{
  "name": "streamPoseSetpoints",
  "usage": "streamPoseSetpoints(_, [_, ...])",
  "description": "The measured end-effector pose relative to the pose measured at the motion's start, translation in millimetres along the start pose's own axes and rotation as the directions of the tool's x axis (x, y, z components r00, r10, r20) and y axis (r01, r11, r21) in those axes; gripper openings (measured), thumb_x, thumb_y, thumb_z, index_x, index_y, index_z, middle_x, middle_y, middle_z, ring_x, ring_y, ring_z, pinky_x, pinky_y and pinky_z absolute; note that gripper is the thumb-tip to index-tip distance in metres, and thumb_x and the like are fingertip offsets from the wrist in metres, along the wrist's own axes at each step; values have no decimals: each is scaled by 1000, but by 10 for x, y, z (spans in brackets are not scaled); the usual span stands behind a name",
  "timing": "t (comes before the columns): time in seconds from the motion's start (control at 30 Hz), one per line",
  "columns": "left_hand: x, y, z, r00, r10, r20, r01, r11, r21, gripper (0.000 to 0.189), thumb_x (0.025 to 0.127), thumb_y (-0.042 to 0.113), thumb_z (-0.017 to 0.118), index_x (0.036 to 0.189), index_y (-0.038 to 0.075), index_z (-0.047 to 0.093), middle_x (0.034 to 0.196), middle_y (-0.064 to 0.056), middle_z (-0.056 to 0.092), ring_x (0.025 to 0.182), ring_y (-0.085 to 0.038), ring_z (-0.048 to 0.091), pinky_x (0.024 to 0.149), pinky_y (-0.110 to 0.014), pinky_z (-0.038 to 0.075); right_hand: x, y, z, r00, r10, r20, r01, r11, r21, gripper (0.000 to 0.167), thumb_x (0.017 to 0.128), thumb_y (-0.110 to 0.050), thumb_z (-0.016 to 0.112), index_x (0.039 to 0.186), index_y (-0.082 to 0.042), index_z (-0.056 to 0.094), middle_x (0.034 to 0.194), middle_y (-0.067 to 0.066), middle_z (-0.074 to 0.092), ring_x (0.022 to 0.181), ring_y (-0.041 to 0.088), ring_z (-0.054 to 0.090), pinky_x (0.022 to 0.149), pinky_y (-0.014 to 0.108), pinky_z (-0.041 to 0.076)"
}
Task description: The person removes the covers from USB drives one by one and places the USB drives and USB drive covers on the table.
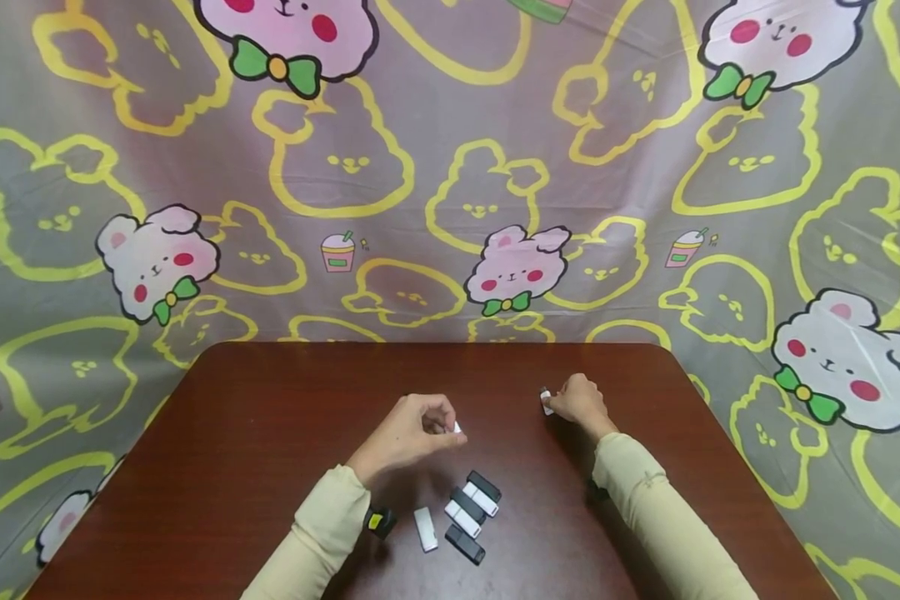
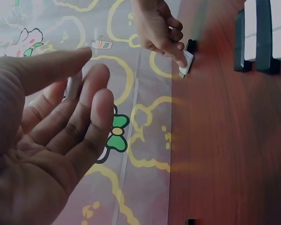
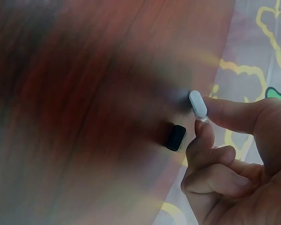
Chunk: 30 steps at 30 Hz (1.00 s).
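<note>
Over the table's middle, my left hand (image 1: pixel 412 429) pinches a small white piece (image 2: pixel 74 85) between thumb and fingers. Most of that piece is hidden, so I cannot tell whether it is a cap or a whole stick. Farther right, my right hand (image 1: pixel 581 402) holds a white USB stick (image 3: pixel 197 104) between thumb and index finger, low over the tabletop. Its metal connector shows in the left wrist view, where the white stick (image 2: pixel 188 62) lies under the index fingertip. Close beside it on the table is a black USB stick (image 3: pixel 176 137), seen end-on.
Nearer me on the brown table (image 1: pixel 270 417), black and white sticks (image 1: pixel 468 505) lie side by side in a slanted row. A black stick (image 1: pixel 465 544) ends the row, and a white stick (image 1: pixel 425 529) lies apart to its left. A patterned curtain (image 1: pixel 390 233) hangs behind the table's far edge.
</note>
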<state>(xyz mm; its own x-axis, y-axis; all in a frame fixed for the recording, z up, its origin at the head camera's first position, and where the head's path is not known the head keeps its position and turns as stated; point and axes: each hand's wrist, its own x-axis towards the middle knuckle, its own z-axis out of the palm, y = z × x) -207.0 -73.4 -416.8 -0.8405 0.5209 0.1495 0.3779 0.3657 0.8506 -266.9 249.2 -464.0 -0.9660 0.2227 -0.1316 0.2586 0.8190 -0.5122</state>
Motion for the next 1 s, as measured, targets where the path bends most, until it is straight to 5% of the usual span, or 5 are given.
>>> streamPoseSetpoints(0.27, [2, 3, 9, 997, -44, -60, 45, 999, 30, 24, 88, 21, 80, 100, 14, 60, 94, 1, 76, 88, -9, 71, 82, -31, 53, -9, 13, -12, 1000, 20, -11, -20, 1000, -17, 26, 83, -30, 78, 80, -6, 69, 80, 9, 67, 76, 29, 61, 58, 36, 46])
streamPoseSetpoints(0.4, [8, -10, -17, 993, -65, -96, 71, 996, 53, 20, 89, 24, 79, 102, 16, 66, 96, 2, 77, 93, -11, 72, 84, -33, 54, -17, 24, -21, 999, 30, -16, -30, 1000, 1, 24, 83, -27, 77, 73, -8, 66, 75, 7, 65, 74, 27, 60, 56, 35, 45])
streamPoseSetpoints(0.7, [56, -42, -139, 983, 6, -185, 17, 993, 121, 18, 86, 23, 82, 101, 14, 76, 92, 1, 76, 80, -9, 66, 74, -24, 54, -1, 46, -60, 1000, 22, -19, -21, 1000, 20, 30, 83, -25, 79, 64, -11, 60, 64, 1, 58, 68, 23, 56, 53, 32, 42])
streamPoseSetpoints(1.0, [173, -115, -384, 961, 73, -268, -22, 981, 191, 13, 83, 20, 85, 88, 16, 73, 82, 2, 74, 73, -8, 67, 68, -24, 54, -48, -11, -186, 986, -107, -127, 121, 987, 104, 39, 96, -34, 66, 67, -8, 66, 57, -3, 58, 57, 16, 53, 55, 29, 41])
